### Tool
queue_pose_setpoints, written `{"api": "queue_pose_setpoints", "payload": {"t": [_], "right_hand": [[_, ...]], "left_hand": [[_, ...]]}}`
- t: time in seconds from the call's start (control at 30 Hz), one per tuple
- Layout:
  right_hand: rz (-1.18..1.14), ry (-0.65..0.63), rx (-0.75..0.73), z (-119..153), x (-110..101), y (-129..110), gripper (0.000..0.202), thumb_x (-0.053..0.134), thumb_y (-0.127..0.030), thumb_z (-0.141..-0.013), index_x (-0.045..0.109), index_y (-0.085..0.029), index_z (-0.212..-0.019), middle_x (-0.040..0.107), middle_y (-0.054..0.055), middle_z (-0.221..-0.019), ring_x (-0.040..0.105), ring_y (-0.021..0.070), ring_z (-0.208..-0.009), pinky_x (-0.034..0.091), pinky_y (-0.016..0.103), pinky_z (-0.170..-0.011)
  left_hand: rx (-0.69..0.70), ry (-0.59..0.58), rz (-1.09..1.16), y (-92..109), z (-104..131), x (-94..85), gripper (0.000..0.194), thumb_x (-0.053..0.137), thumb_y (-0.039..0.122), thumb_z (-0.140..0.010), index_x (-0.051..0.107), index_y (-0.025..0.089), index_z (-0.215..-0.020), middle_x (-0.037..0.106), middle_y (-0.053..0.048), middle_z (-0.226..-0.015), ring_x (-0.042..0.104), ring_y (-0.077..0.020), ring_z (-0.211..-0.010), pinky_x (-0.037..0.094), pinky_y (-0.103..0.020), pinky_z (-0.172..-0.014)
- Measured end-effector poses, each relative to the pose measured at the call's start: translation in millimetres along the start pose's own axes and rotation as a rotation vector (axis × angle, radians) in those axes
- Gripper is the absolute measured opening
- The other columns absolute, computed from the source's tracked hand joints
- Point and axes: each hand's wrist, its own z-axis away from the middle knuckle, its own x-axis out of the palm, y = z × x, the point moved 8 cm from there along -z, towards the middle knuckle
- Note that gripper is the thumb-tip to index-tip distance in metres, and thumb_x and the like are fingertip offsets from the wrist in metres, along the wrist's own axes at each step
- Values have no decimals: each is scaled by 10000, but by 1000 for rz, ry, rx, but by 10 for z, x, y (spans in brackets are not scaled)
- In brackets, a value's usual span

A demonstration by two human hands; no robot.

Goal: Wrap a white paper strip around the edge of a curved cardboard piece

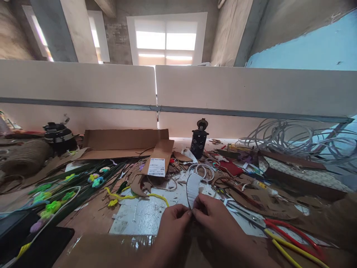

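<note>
White ribbed pc (193, 186) w/ dk edge at R hand (210, 215); red-handled scissors (261, 222) to its R; yellow stem (122, 197) L of L hand (175, 222), grn-yellow flowers (54, 207) further L; blk bottle (198, 146) w/ pale marks beyond both.

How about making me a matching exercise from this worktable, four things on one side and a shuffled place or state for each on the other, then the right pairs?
Things
1. Upright dark bottle near the middle
2. Printed label
3. Curved ridged piece
4. Loops of pale cord

Places and states
A. White, at the fingers of the right hand
B. Heaped on the right, against the upright panel
C. Standing with its lid raised
D. On a brown cardboard flap

Right pairs: 1-C, 2-D, 3-A, 4-B
</note>
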Motion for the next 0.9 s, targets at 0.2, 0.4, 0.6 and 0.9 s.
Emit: {"api": "queue_pose_setpoints", "payload": {"t": [0.2,0.4,0.6,0.9], "right_hand": [[19,-4,-16,-44,11,18,85,499,-155,-775,562,-194,-736,599,1,-716,534,154,-682,362,235,-598],[-96,-27,-33,-76,77,123,62,497,-190,-786,514,-204,-728,544,-15,-710,479,143,-675,344,226,-583],[-257,-51,-18,-59,121,151,94,503,-238,-809,476,-207,-724,501,-23,-707,447,131,-653,344,217,-561],[-147,-30,-4,-52,50,126,52,534,-204,-786,559,-195,-741,563,-17,-697,506,139,-662,357,225,-567]], "left_hand": [[28,21,-18,11,-6,-16,175,706,292,-671,713,119,-647,608,-48,-624,498,-161,-603,323,-273,-571],[10,1,-21,43,-7,-2,225,716,346,-652,707,123,-634,613,-50,-616,501,-158,-594,334,-271,-564],[-3,8,37,32,-11,-9,230,740,357,-630,682,136,-605,602,-33,-597,509,-156,-576,330,-270,-558],[19,23,-27,114,0,-41,209,714,333,-646,706,124,-634,617,-35,-602,497,-160,-593,338,-272,-575]]}}
